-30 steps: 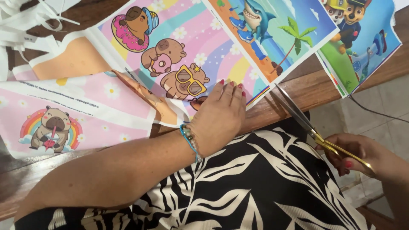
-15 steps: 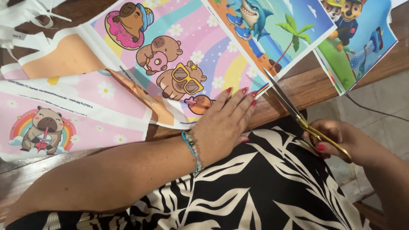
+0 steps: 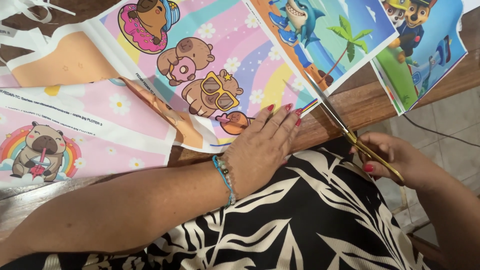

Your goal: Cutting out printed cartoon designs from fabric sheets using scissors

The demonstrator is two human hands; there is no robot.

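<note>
Scissors point(image 3: 345, 131) beside shark print point(image 3: 325, 35)

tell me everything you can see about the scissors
The scissors have long, slim, silvery blades and gold-coloured handles, so they look like metal. The right hand grips the handles at the table's edge. The blades point up and away, slightly parted, with their tips reaching the lower edge of the shark print. The left hand lies flat beside them without touching.
</note>
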